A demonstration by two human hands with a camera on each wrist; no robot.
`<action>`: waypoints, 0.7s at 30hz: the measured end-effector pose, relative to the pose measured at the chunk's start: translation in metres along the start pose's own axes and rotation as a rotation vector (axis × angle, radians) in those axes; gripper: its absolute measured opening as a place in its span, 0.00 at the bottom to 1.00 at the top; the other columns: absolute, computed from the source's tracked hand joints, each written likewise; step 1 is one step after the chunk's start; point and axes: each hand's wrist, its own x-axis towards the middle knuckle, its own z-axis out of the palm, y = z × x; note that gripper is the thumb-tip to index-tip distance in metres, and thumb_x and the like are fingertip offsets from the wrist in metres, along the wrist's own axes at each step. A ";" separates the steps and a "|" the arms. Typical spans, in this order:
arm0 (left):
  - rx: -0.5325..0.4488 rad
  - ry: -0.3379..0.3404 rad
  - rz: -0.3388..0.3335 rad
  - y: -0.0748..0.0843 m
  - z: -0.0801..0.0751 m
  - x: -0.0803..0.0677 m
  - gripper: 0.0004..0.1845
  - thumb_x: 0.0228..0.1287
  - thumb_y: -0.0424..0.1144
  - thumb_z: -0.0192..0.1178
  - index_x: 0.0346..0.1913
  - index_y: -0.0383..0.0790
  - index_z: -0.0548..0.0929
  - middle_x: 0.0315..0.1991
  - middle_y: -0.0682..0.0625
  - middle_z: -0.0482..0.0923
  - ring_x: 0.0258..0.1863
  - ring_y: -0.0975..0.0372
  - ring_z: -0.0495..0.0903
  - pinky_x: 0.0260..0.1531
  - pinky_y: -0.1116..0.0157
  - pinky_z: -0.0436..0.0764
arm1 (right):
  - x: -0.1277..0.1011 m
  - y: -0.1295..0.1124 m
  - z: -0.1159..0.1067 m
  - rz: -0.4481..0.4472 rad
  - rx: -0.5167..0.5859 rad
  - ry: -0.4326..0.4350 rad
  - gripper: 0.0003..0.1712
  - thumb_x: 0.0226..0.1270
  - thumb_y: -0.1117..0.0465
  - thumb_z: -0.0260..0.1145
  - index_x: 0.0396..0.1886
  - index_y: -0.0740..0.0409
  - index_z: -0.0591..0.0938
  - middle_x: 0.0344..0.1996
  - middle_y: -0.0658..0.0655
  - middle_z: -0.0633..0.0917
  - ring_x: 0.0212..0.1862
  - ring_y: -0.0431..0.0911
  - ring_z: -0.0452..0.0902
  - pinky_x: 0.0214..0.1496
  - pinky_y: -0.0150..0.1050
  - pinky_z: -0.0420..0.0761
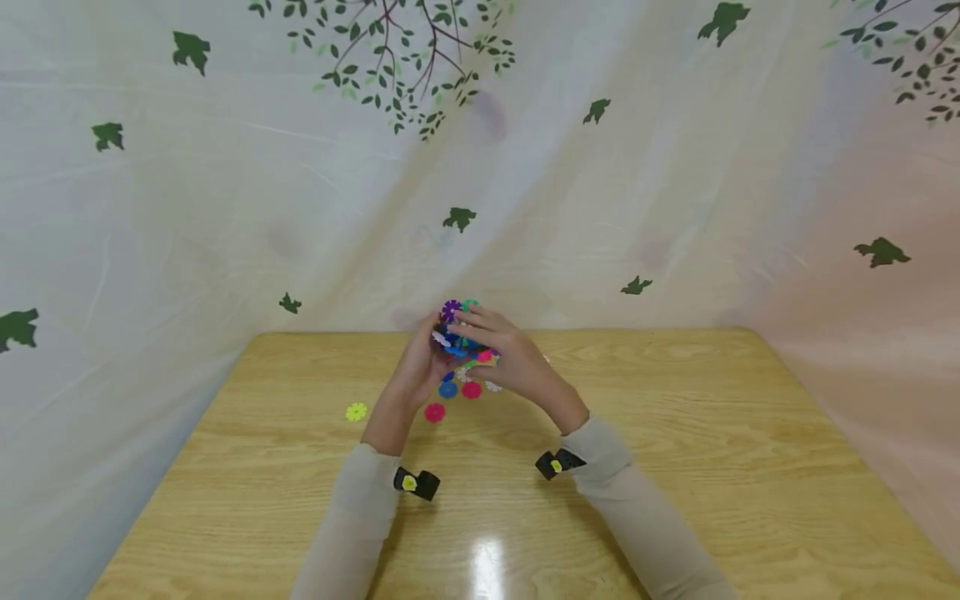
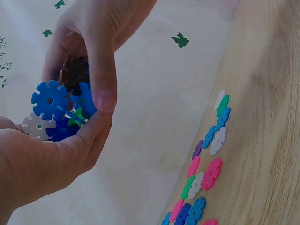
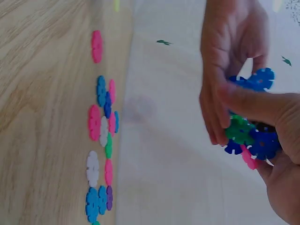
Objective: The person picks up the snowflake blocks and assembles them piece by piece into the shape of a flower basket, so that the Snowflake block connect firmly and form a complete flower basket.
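Note:
Both hands hold one cluster of interlocked snowflake discs (image 1: 460, 337) in the air over the far middle of the wooden table (image 1: 675, 467). Blue, purple, green, pink and white discs show in it. My left hand (image 1: 429, 346) cups the cluster from the left, with its fingers curled under it (image 2: 56, 154). My right hand (image 1: 474, 332) grips it from the right, thumb and fingers pinching across the top (image 3: 262, 110). The wrist views show a blue disc (image 2: 50, 99) and a green disc (image 3: 240, 131) sticking out between the fingers.
Loose discs lie on the table under the hands: a yellow disc (image 1: 356, 411) to the left, a red disc (image 1: 434, 412), a blue one (image 1: 447, 389), a pink one (image 1: 471, 389). A leaf-printed cloth (image 1: 225, 208) hangs behind and at both sides.

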 end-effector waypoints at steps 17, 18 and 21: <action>0.083 -0.023 0.092 0.001 -0.005 0.001 0.35 0.81 0.58 0.38 0.79 0.41 0.51 0.72 0.39 0.63 0.68 0.49 0.71 0.75 0.42 0.63 | -0.001 0.011 -0.020 0.218 0.696 0.105 0.23 0.71 0.64 0.69 0.64 0.64 0.79 0.50 0.59 0.87 0.48 0.46 0.84 0.53 0.42 0.87; 0.093 -0.041 0.120 0.000 -0.007 0.001 0.33 0.81 0.55 0.40 0.79 0.42 0.51 0.75 0.40 0.59 0.71 0.48 0.66 0.75 0.43 0.62 | -0.002 0.011 -0.021 0.248 0.757 0.078 0.23 0.71 0.63 0.68 0.64 0.65 0.79 0.49 0.57 0.86 0.48 0.46 0.84 0.51 0.41 0.87; 0.122 -0.090 0.183 -0.002 -0.010 0.001 0.32 0.81 0.45 0.46 0.81 0.45 0.52 0.77 0.45 0.57 0.73 0.53 0.62 0.74 0.49 0.65 | -0.003 0.014 -0.021 0.336 0.913 0.001 0.24 0.74 0.62 0.65 0.66 0.65 0.77 0.48 0.50 0.86 0.48 0.43 0.83 0.52 0.38 0.86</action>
